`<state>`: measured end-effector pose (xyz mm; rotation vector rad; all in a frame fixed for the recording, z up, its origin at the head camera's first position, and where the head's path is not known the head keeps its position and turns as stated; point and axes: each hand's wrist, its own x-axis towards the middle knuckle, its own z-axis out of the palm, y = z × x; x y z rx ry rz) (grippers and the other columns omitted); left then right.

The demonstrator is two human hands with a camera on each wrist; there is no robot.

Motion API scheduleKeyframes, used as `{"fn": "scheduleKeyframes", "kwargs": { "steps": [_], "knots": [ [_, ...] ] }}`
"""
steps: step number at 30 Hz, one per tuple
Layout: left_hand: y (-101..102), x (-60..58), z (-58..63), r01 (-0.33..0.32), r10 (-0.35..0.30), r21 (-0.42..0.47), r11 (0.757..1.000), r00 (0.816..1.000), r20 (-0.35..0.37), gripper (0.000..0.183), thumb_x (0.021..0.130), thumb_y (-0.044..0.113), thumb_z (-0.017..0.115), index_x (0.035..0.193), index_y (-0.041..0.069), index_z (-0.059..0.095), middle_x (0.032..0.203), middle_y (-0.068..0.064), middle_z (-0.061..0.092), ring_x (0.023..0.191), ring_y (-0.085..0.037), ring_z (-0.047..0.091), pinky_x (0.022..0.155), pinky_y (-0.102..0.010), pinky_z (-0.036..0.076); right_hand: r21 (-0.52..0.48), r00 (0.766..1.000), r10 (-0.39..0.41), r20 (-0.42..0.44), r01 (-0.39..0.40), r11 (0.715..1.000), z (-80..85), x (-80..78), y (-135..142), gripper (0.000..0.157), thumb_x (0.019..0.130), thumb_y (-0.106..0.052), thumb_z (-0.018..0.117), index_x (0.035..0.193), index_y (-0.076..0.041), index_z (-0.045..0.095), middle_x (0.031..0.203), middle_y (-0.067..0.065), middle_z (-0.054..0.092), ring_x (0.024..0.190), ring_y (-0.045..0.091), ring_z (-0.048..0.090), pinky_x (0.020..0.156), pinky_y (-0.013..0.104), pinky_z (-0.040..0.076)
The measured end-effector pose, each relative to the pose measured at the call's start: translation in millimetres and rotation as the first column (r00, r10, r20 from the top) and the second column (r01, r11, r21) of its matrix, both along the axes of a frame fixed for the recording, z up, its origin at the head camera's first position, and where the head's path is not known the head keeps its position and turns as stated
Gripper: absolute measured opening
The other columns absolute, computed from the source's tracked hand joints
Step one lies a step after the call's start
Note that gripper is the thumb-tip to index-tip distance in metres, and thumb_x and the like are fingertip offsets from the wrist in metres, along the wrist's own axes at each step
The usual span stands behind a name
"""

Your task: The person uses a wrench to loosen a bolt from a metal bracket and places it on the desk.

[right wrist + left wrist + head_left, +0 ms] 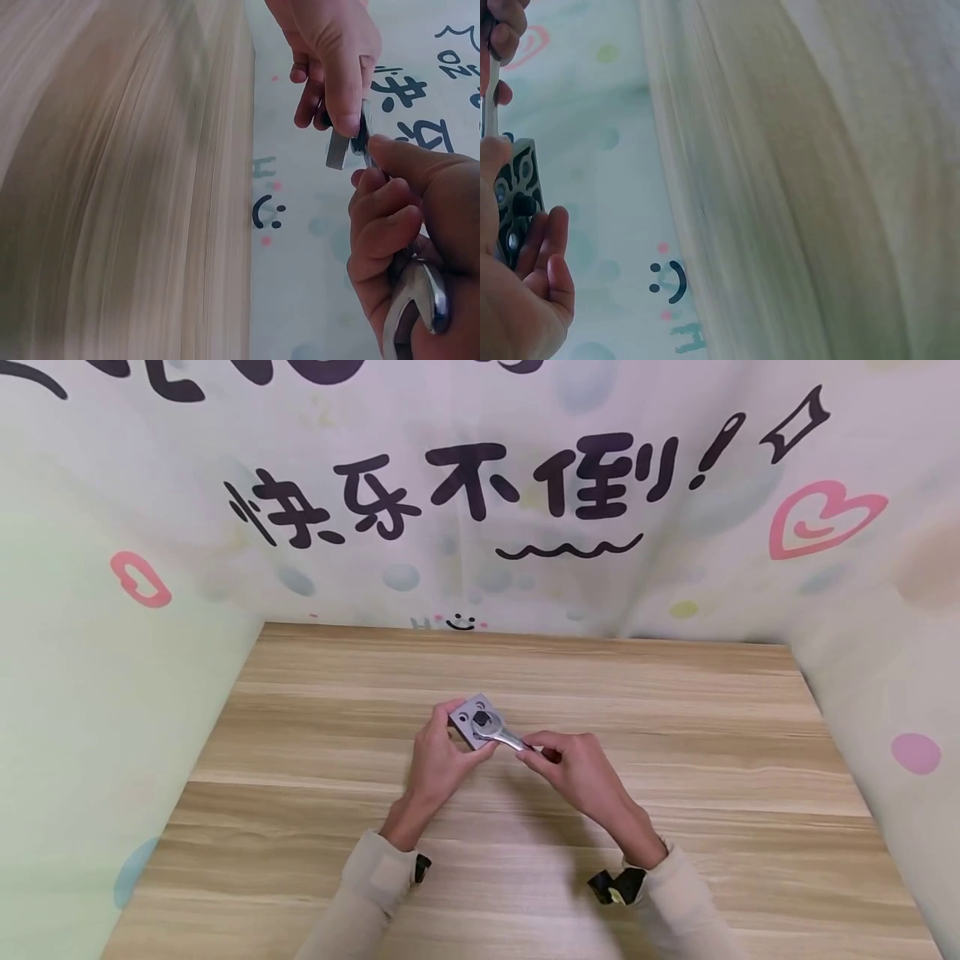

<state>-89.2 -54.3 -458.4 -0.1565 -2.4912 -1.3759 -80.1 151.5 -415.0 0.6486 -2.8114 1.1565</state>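
My left hand [441, 764] grips a small grey metal plate [471, 709] with holes, holding it tilted by its edges above the table. A black bolt head [482, 718] stands on the plate's upper face, with the ring end of a silver combination wrench [508, 739] around it. Underneath, in the left wrist view, a black round part [525, 205] sticks out of the plate. My right hand [581, 772] grips the wrench's shank, fingers curled round it. In the right wrist view, the wrench's open-jawed end [429, 289] shows below that hand's fingers.
Beneath both hands lies a wood-grain table [315, 710]. A pale printed cloth [465, 585] with dark lettering and hearts hangs behind it and along both sides. Dark wrist cameras [618, 887] sit at the sleeve cuffs.
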Motion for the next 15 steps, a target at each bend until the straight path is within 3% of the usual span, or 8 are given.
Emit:
{"fn": "scheduleKeyframes", "kwargs": {
  "steps": [9, 15],
  "knots": [
    [-3, 1.1, -1.3, 0.093, -0.094, 0.019, 0.995, 0.994, 0.054, 0.069, 0.072, 0.017, 0.089, 0.127, 0.001, 0.05, 0.115, -0.015, 0.067, 0.094, -0.022, 0.064, 0.073, -0.029, 0.052, 0.004, 0.998, 0.047, 0.032, -0.047, 0.999, 0.6, -0.2, 10, 0.012, 0.088, -0.021, 0.076, 0.098, -0.015, 0.078, 0.061, -0.012, 0.051, 0.051, 0.001, 0.037, 0.046, 0.019, 0.03],
    [-4, 1.1, -2.7, 0.012, -0.017, 0.047, 0.999, 0.994, 0.107, 0.067, 0.073, 0.018, 0.088, 0.127, 0.003, 0.051, 0.114, -0.014, 0.068, 0.092, -0.021, 0.063, 0.073, -0.029, 0.05, -0.004, 1.0, 0.011, 0.026, -0.011, 1.0, -1.5, 1.4, 18, 0.011, 0.086, -0.023, 0.078, 0.095, -0.016, 0.077, 0.061, -0.012, 0.05, 0.053, 0.002, 0.039, 0.048, 0.019, 0.031]
  ]
}}
